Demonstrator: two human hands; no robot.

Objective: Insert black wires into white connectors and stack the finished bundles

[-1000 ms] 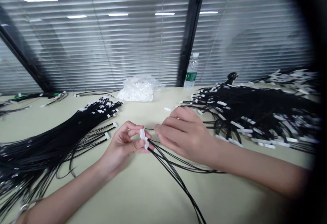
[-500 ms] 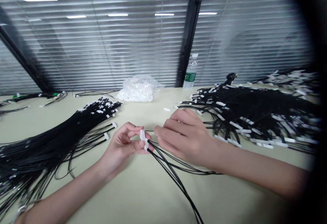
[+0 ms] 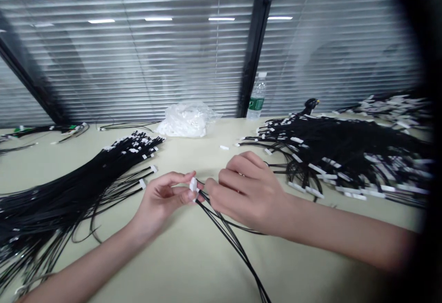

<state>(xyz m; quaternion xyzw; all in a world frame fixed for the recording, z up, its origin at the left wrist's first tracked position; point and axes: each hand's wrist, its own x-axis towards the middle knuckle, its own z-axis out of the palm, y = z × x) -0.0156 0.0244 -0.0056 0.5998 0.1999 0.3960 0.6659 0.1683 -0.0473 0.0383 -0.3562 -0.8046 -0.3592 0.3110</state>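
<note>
White connector [image 3: 193,184] only partly exposed: its lower left side is overlapped by the thumb of the left hand [image 3: 164,197], and its far face is hidden. Its sockets are too small and blurred to be read. Fingertips of the right hand [image 3: 250,192] are partly screened by its own knuckles; a thin wire [image 3: 200,182] is seen leading from the connector towards them, but whether it is pinched there cannot be told. Of the black wires [image 3: 253,271], one group is cut off by the bottom edge, another is lost behind the right wrist. Right forearm [image 3: 331,229] swallowed by dark blur at its far end.

Long axis of connector: steep, near upright in the view, top tipped slightly left. Black wires issue from its right flank, pointed down and right.

Position: connector raised over the table [image 3: 179,261], between the hands. Left grip: connector clasped between thumb and fingers. Right grip: fingers curled, contents not made out.

Around: wire bundle [image 3: 79,178] at left, white-tipped ends pointed away and right, near end cut off. Wire heap [image 3: 352,144] at right, single strands hardly separable. Plastic bag [image 3: 188,119] at the back, contents obscured by creases.
</note>
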